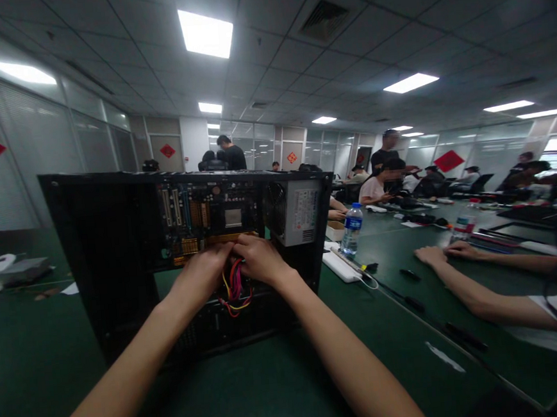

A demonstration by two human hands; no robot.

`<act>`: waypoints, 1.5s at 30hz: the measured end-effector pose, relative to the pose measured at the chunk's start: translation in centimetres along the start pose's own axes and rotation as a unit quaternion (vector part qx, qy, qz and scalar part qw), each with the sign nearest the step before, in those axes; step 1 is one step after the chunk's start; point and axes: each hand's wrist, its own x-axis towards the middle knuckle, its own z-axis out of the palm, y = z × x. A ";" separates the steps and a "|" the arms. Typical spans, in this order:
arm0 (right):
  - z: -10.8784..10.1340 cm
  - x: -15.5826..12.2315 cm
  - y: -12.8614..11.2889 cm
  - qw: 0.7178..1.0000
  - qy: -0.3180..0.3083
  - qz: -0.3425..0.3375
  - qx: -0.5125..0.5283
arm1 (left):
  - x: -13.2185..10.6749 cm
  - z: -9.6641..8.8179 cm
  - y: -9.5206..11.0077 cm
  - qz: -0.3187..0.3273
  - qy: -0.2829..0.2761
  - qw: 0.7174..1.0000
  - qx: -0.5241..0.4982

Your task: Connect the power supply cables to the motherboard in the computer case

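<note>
A black computer case point(305, 296) stands with its open side facing me. Inside it is a motherboard point(238, 192) with several slots, and a silver power supply point(300, 210) with a fan sits at the upper right. My left hand point(208, 265) and my right hand point(262, 258) reach in at the lower edge of the board, their fingertips closed and meeting by the yellow-toned slots. A bundle of red, yellow and black power wires point(234, 279) hangs between and below the hands. Whatever the fingertips pinch is hidden behind them.
Right of the case are a water bottle point(351, 230), a white power strip point(341, 266) and black cables point(414, 302) on the green table point(367, 356). Another person's forearms point(462, 284) rest at the right, near a second bottle point(465, 221). A grey box point(24, 271) lies at the left.
</note>
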 end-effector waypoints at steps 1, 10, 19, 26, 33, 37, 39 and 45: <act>0.0 0.0 0.2 1.000 -0.003 -0.006 0.009 | 0.0 0.3 -0.2 0.005 0.008 1.000 -0.019; -0.3 0.2 1.0 0.999 0.006 0.011 0.036 | 0.3 0.8 -2.1 0.039 0.050 0.993 -0.103; 0.6 0.0 1.8 0.997 -0.002 0.065 0.032 | 0.0 1.3 -3.3 0.020 0.056 0.991 -0.118; 1.2 0.1 1.3 0.997 -0.034 0.068 0.016 | 1.0 1.7 -3.8 -0.001 0.031 0.994 -0.107; 1.2 0.2 1.2 0.995 -0.045 0.081 0.036 | 2.5 1.4 -4.1 -0.008 -0.034 0.995 -0.095; 1.2 0.2 1.1 0.995 -0.047 0.078 0.036 | 1.9 2.0 -3.9 -0.021 -0.053 0.995 -0.080; 1.2 0.2 1.0 0.995 -0.050 0.076 0.035 | 1.8 2.3 -3.7 -0.020 -0.062 0.995 -0.075; 1.1 0.2 0.8 0.995 -0.050 0.077 0.034 | 2.0 2.5 -3.4 -0.027 -0.075 0.996 -0.030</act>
